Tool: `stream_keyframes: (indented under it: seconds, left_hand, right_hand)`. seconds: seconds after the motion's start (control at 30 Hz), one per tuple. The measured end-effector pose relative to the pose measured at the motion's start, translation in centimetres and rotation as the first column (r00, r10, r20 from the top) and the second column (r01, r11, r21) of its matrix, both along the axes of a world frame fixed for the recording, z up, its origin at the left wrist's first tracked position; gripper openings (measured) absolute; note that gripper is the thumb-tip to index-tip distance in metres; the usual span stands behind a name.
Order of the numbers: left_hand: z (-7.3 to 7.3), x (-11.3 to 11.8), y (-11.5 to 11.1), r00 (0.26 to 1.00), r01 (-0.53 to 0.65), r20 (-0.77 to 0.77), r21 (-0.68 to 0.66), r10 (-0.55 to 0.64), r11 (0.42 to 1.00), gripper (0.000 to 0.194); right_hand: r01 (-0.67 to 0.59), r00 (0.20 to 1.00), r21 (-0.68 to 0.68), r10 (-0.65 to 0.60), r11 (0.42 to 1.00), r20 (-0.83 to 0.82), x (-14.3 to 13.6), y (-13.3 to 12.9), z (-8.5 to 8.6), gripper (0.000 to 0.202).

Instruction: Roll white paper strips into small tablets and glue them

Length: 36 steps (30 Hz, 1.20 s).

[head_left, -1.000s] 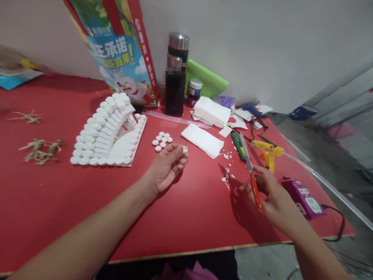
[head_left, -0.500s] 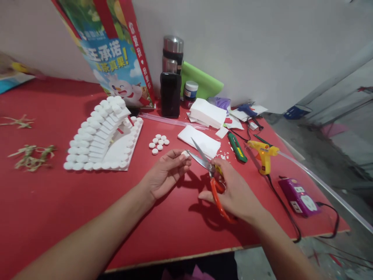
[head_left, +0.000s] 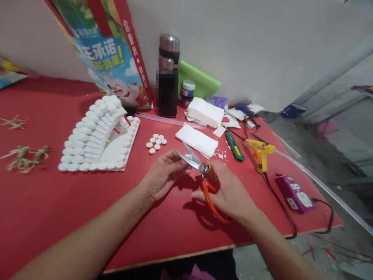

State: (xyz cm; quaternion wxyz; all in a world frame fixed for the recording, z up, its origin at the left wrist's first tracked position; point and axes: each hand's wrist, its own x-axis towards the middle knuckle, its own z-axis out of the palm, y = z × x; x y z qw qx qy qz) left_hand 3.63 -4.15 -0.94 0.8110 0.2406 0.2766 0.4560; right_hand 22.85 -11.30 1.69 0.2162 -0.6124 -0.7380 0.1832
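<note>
My left hand (head_left: 167,171) pinches a small white piece (head_left: 189,156), partly hidden by the blades of the scissors (head_left: 208,186). The scissors have orange handles, and my right hand (head_left: 227,188) holds them with the blades parted around the white piece. Beyond my hands lie a folded white sheet (head_left: 197,140) and small white scraps (head_left: 222,154). Several round white discs (head_left: 156,142) are grouped behind my left hand. Farther left stands a white model (head_left: 97,136) with steps and rows of white discs.
On the red table (head_left: 140,233), a green cutter (head_left: 234,145), a yellow glue gun (head_left: 260,152) and a purple power box (head_left: 295,193) lie to the right. A flask (head_left: 169,42) and a printed bag (head_left: 107,58) stand at the back. Straw figures (head_left: 27,157) lie left.
The scissors have moved left, and their blades now overlap the white piece at my left fingertips. My right hand has come nearer to my left. The whole view has shifted slightly.
</note>
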Motion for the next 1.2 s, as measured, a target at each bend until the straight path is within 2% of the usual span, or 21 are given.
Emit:
stream_keyframes:
  seconds: [0.17,0.43,0.7,0.83,0.93,1.03,1.1,1.2]
  left_hand:
    - [0.0,-0.1,0.0,1.0,0.01,-0.004,0.006,-0.01,1.0,0.026]
    - [-0.2,-0.3,0.2,1.0,0.03,-0.007,0.009,-0.03,1.0,0.027]
    - [-0.3,-0.4,0.2,0.998,0.061,0.0,-0.029,-0.061,0.998,0.026]
    - [0.2,-0.3,0.2,0.995,0.1,0.012,-0.046,-0.099,0.994,0.019]
    - [0.2,-0.4,0.4,0.993,0.12,0.014,-0.071,-0.119,0.99,0.01]
    - [0.0,-0.6,0.5,0.991,0.135,0.032,-0.086,-0.132,0.987,0.005]
    - [-0.1,-0.5,0.5,0.989,0.145,0.041,-0.087,-0.141,0.986,0.005]
    - [-0.1,-0.5,0.4,0.988,0.153,0.023,-0.087,-0.152,0.984,0.006]
  right_hand:
    - [-0.002,1.0,0.065,0.0,0.998,0.029,-0.2,-0.2,-0.4,0.053]
    - [-0.014,1.0,0.161,0.012,0.987,0.011,-0.1,-0.6,-1.3,0.04]
    - [-0.006,1.0,0.174,0.004,0.985,0.012,0.0,-1.1,-2.0,0.032]
    - [0.094,0.992,0.065,-0.088,0.993,-0.09,0.3,-1.1,-1.7,0.025]
    - [0.196,0.97,-0.022,-0.197,0.98,-0.14,1.3,-1.0,-1.2,0.033]
    - [0.236,0.962,-0.045,-0.24,0.971,-0.131,2.5,-0.9,-0.6,0.046]
    - [0.214,0.971,-0.047,-0.217,0.976,-0.101,3.1,-1.0,-0.3,0.054]
    - [0.113,0.992,-0.011,-0.113,0.994,-0.064,3.5,-1.2,-0.2,0.057]
